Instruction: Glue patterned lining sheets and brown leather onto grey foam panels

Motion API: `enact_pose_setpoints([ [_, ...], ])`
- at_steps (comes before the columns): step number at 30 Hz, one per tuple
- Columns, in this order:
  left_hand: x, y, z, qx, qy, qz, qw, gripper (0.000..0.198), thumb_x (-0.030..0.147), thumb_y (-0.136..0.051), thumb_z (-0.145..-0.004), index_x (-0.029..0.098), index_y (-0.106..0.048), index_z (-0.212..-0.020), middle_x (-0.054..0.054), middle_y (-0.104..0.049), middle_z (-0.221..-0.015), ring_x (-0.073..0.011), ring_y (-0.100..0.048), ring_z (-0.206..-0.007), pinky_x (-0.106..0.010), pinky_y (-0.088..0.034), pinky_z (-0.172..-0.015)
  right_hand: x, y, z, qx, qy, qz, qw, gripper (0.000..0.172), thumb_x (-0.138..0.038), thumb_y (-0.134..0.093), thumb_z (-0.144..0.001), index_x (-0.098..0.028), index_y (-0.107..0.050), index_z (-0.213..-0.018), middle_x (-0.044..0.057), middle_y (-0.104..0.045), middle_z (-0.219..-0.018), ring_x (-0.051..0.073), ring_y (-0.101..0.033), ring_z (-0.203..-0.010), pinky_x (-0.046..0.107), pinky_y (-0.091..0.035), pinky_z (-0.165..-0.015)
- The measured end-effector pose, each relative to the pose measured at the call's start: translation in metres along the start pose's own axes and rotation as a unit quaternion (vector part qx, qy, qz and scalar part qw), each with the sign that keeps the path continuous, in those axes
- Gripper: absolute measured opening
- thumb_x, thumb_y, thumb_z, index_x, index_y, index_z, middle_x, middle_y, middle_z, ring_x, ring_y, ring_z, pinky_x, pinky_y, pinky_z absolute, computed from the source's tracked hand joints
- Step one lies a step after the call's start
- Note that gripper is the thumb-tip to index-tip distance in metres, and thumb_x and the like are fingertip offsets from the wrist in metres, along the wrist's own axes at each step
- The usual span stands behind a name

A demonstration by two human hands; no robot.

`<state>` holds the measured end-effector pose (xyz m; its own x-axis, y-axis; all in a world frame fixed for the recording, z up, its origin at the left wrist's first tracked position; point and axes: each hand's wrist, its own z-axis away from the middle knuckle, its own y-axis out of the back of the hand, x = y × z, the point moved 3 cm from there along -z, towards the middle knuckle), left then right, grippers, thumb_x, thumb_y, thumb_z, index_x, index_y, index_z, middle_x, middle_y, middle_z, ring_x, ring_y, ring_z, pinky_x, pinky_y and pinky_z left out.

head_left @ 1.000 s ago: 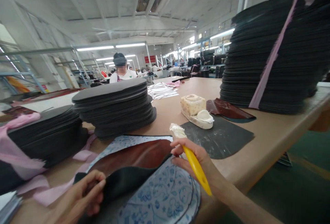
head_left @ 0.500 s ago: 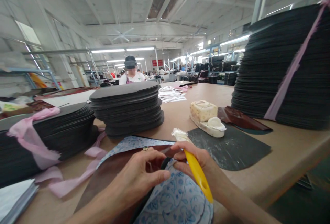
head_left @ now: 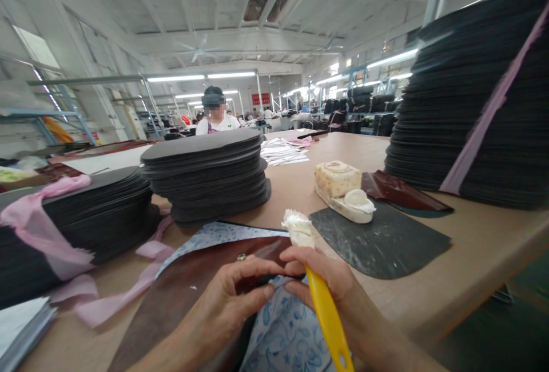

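Observation:
A brown leather-like sheet lies on the table before me, with blue floral lining folded over its near part and showing again along the far edge. My left hand, a ring on one finger, pinches the folded edge between thumb and fingers. Close beside it, my right hand pinches the same edge with its fingertips. That hand also keeps a brush against its palm; the yellow handle points toward me, and the white-coated bristles point away. The layers inside the fold are partly hidden by my fingers.
Stacks of dark sheets stand at left and right, with pink cloth strips around some. A white-smeared block sits on a dark sheet near a brown scrap. Across the table is a person.
My fingertips have pressed the dark curled edge flatter between them. The brush's bristles show more fully above my right hand, and more of the brown sheet is visible.

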<state>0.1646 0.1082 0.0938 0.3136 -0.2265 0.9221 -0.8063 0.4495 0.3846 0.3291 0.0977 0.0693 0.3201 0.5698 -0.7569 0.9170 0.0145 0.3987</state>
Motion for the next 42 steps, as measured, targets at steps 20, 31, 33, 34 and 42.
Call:
enact_pose_setpoints([
  [20, 0.009, -0.009, 0.001, 0.028, 0.02, -0.076, 0.997, 0.015, 0.024, -0.06, -0.073, 0.018, -0.065, -0.086, -0.001, -0.064, -0.083, -0.0164, -0.055, -0.079, -0.025, -0.041, -0.07, -0.003, 0.004, 0.001, -0.019, -0.04, -0.036, 0.998, 0.027, -0.009, -0.061, -0.075, -0.024, -0.057, -0.096, -0.004, -0.061, -0.081, 0.01, -0.059, -0.076, 0.019, -0.045, -0.068],
  [31, 0.006, -0.028, 0.023, 0.07, -0.241, -0.298, 0.921, 0.015, 0.008, -0.048, -0.083, 0.019, -0.058, -0.084, 0.001, -0.06, -0.073, -0.0089, -0.057, -0.066, -0.017, -0.042, -0.061, -0.001, 0.007, 0.025, -0.019, 0.057, 0.021, 0.998, 0.035, -0.005, -0.054, -0.077, -0.025, -0.049, -0.105, -0.003, -0.067, -0.081, 0.012, -0.061, -0.078, 0.021, -0.047, -0.072],
  [33, 0.005, -0.03, 0.03, 0.074, -0.331, -0.35, 0.873, 0.018, 0.006, -0.043, -0.085, 0.016, -0.058, -0.089, -0.001, -0.059, -0.071, -0.0102, -0.055, -0.063, -0.019, -0.042, -0.058, -0.004, 0.005, 0.026, -0.006, 0.088, 0.034, 0.996, 0.037, -0.004, -0.052, -0.076, -0.025, -0.049, -0.106, -0.002, -0.068, -0.081, 0.013, -0.062, -0.078, 0.022, -0.047, -0.072],
  [34, 0.006, -0.031, 0.033, 0.069, -0.366, -0.372, 0.85, 0.019, 0.006, -0.041, -0.086, 0.014, -0.057, -0.09, -0.002, -0.059, -0.069, -0.011, -0.053, -0.06, -0.02, -0.041, -0.055, -0.005, 0.005, 0.027, 0.0, 0.103, 0.038, 0.994, 0.037, -0.003, -0.05, -0.076, -0.024, -0.05, -0.106, -0.002, -0.067, -0.082, 0.013, -0.062, -0.079, 0.022, -0.048, -0.072],
  [42, 0.009, -0.04, 0.042, 0.1, -0.467, -0.476, 0.738, 0.022, 0.007, -0.038, -0.087, 0.01, -0.059, -0.089, -0.004, -0.061, -0.063, -0.0132, -0.054, -0.058, -0.025, -0.043, -0.05, -0.002, 0.001, 0.035, 0.005, 0.143, 0.056, 0.988, 0.036, -0.002, -0.048, -0.078, -0.025, -0.05, -0.105, 0.0, -0.065, -0.089, 0.013, -0.059, -0.084, 0.023, -0.048, -0.074],
])
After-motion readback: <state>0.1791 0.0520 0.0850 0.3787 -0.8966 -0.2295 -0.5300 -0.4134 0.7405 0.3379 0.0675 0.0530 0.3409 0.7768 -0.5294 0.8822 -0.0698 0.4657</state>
